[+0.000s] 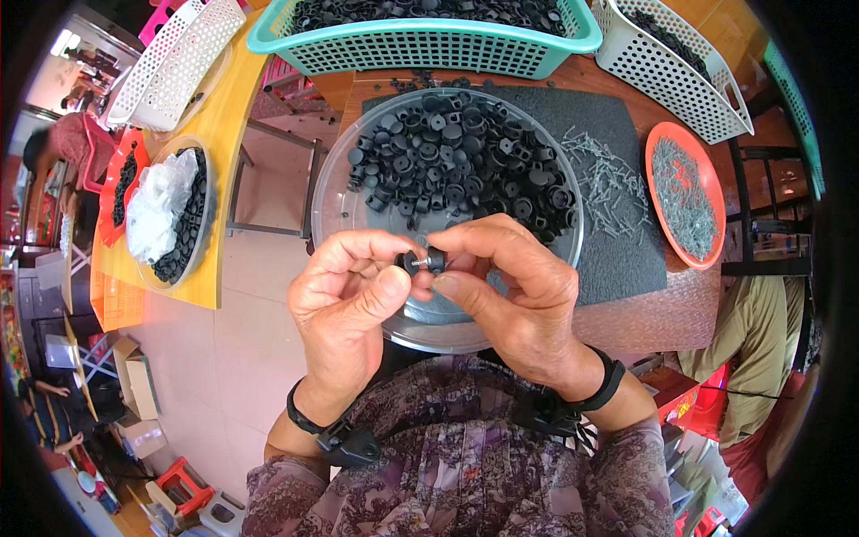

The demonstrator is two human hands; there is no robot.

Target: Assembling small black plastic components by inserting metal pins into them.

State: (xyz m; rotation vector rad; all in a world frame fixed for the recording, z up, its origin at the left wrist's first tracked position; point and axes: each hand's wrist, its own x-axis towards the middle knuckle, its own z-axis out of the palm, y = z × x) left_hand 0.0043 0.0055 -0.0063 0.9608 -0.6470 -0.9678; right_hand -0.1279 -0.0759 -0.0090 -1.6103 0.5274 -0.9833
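A silver screw shows between two black parts.

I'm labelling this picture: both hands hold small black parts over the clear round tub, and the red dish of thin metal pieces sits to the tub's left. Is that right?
Not quite: the head view shows the red dish of thin metal pieces to the right of the clear round tub. The left hand and right hand do hold small black parts over the tub.

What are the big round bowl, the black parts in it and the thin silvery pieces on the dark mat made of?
Bowl: probably clear plastic; it is see-through with a glossy rim.
Black parts: likely moulded plastic, perhaps rubber; uniformly black with a soft sheen.
Silvery pieces: apparently metal; slim, grey and shiny.
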